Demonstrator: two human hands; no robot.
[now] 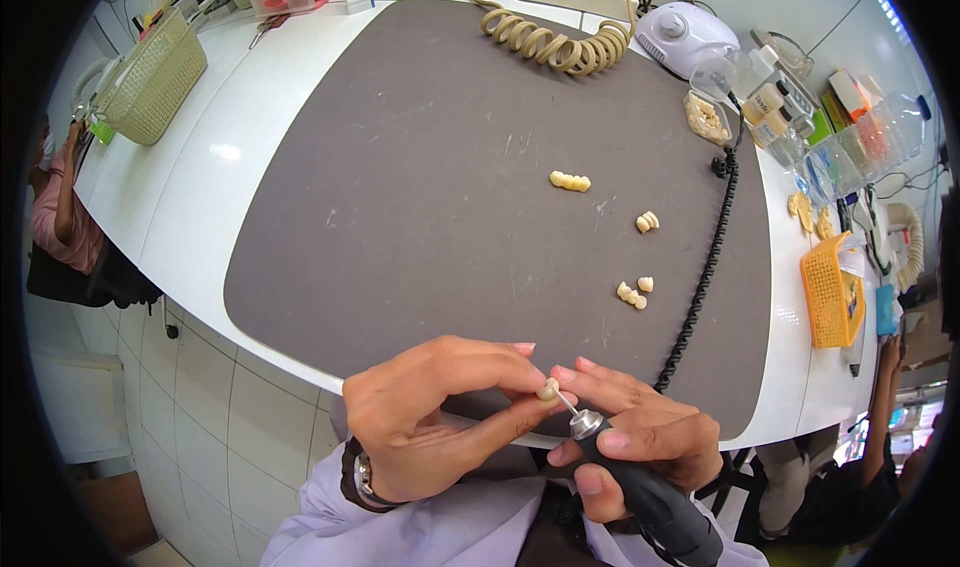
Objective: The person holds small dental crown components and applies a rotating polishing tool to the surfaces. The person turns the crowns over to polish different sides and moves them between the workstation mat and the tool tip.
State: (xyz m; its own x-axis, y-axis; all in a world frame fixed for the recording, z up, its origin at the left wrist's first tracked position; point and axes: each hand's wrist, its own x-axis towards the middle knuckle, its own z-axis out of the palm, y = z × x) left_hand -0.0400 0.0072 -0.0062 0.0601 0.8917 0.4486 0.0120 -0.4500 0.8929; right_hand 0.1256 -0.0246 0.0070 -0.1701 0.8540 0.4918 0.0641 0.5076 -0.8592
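Note:
Between the thumb and forefinger of my left hand (425,417) is a small cream dental crown (548,389). My right hand (650,422) wraps round a black dental handpiece (655,497) with a silver collar. Its thin bur (567,403) points up and left, its tip at the crown; I cannot tell whether they touch. Beyond my hands, a row of joined tooth crowns (570,181) lies on the grey mat. Right of it are another small group of crowns (647,222), a short crown piece (632,295) and a single crown (646,284).
A black coiled cord (712,267) runs along the right of the grey mat (420,167). A clear box of tooth pieces (707,119) and a white control unit (686,37) stand far right, near an orange basket (830,292). A beige coiled hose (560,49) crosses the back. Other people sit at both sides.

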